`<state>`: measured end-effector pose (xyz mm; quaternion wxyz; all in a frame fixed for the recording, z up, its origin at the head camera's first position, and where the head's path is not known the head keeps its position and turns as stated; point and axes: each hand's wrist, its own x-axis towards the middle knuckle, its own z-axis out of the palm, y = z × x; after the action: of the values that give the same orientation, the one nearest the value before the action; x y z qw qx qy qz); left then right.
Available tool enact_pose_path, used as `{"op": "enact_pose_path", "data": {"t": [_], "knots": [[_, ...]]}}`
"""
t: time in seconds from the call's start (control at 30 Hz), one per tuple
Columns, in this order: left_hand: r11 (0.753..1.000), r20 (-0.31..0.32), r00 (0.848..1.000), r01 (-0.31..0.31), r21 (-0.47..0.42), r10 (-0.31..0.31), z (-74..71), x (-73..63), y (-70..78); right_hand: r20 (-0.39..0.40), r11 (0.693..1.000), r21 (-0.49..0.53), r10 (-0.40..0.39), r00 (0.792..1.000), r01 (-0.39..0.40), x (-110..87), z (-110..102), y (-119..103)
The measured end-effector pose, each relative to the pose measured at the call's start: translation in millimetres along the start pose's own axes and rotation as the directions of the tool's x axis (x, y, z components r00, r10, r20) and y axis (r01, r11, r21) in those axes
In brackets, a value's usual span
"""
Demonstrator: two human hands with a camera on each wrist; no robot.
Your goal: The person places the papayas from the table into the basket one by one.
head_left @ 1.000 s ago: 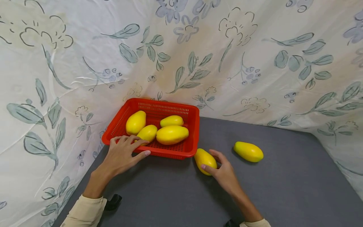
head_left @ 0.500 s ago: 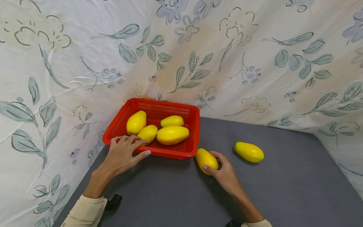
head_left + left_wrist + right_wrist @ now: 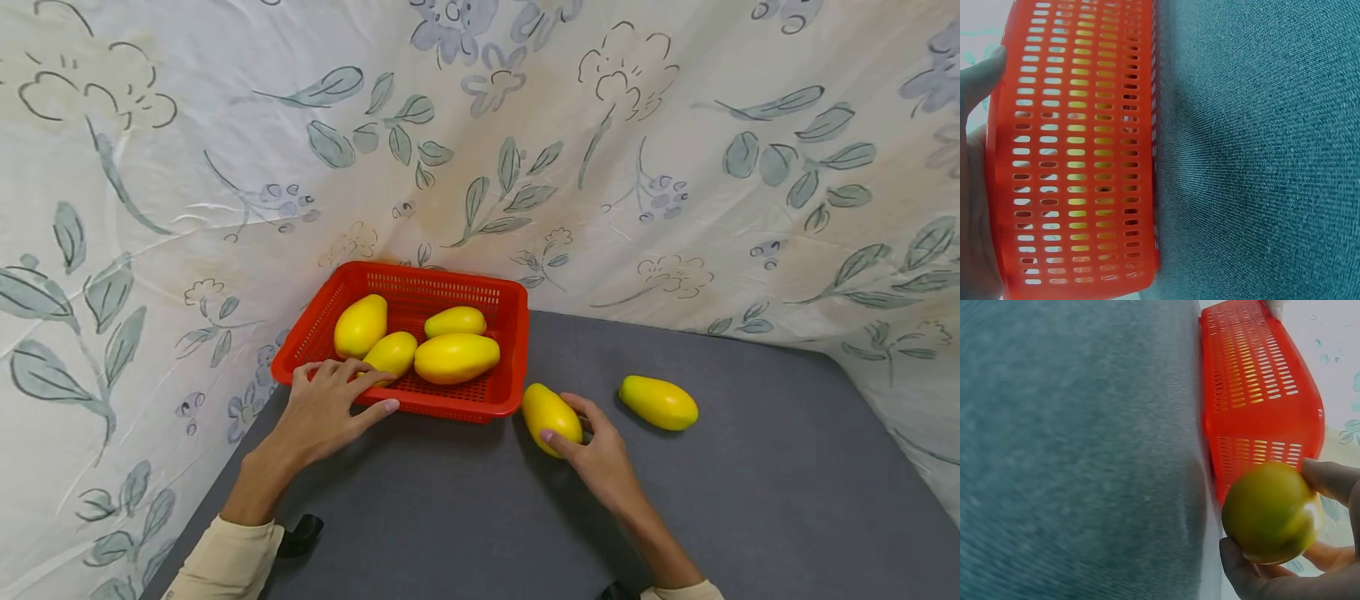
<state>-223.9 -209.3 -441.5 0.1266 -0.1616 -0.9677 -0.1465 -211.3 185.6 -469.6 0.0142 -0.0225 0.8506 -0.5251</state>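
Observation:
In the head view a red plastic basket [image 3: 517,367] with slotted walls stands left of centre. My left hand [image 3: 322,408] holds its near rim, fingers over the inside and thumb on the outer side. Several yellow oblong fruits lie in it, including a large one [image 3: 457,358]. My right hand [image 3: 600,454] grips another yellow oblong fruit [image 3: 549,417] between thumb and fingers, beside the basket's near right corner. From the right wrist view, that fruit [image 3: 1269,512] appears raised off the table. Part of it is hidden by the fingers.
One more yellow oblong fruit [image 3: 658,402] lies on the dark grey table [image 3: 780,467], right of the right hand. A floral cloth [image 3: 525,150] hangs behind the table and along its left side, close to the basket.
The right hand and the fruit in its grip have shifted slightly up and right in the head view. The left hand and the basket have stayed in place.

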Motion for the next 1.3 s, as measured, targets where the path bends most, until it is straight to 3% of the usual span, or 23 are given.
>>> {"op": "enact_pose_path", "data": {"t": [0.5,0.8,1.3], "knots": [[1.000,0.008,1.000,0.014,-0.001,-0.014,0.8,1.8,1.8,-0.017,0.999,0.044,-0.027,0.999,0.028,2.7,-15,-15],[1.000,0.012,1.000,0.024,0.003,-0.024,0.2,2.5,4.3,-0.051,0.995,0.048,-0.087,0.995,0.089,5.6,-23,-24],[1.000,0.010,1.000,0.023,0.009,-0.023,1.5,1.6,4.0,-0.089,0.987,0.100,-0.116,0.989,0.125,5.1,-19,-41]]}}
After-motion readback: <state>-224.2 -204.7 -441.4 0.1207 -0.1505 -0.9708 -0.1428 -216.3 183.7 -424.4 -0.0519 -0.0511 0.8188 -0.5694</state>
